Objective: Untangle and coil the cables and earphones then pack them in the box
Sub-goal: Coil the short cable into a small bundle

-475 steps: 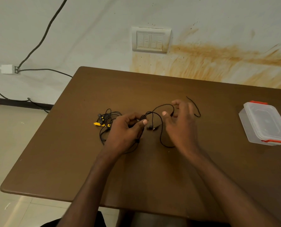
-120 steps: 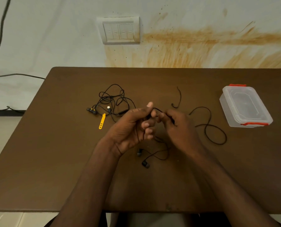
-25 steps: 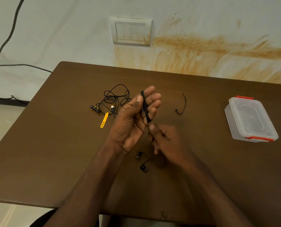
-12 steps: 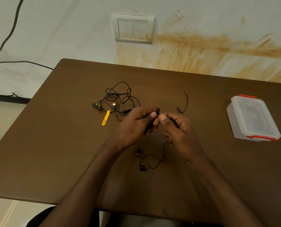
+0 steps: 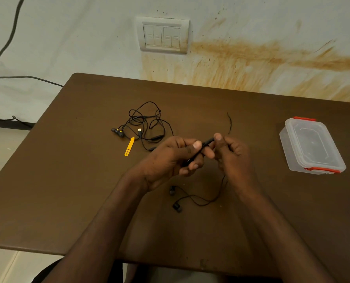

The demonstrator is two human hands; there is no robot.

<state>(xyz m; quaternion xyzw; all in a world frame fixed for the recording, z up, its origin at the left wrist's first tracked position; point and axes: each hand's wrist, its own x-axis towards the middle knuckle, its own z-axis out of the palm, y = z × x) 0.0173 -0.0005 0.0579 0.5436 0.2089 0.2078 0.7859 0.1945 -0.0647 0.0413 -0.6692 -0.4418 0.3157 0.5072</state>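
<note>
A bundle of black earphone cable is held above the middle of the table, between both hands. Its long axis runs slantwise, the upper end pointing away and to the right, the lower end toward the person's left. The left hand curls round the bundle, thumb pressed on top. The right hand pinches the upper end with its thumb and curled fingers. From the right hand a loose strand drops to the table and ends in two earbuds lying near the forearms. Another tangled cable lies beyond the left hand, a yellow strap beside it. A closed clear box sits well apart at the right.
</note>
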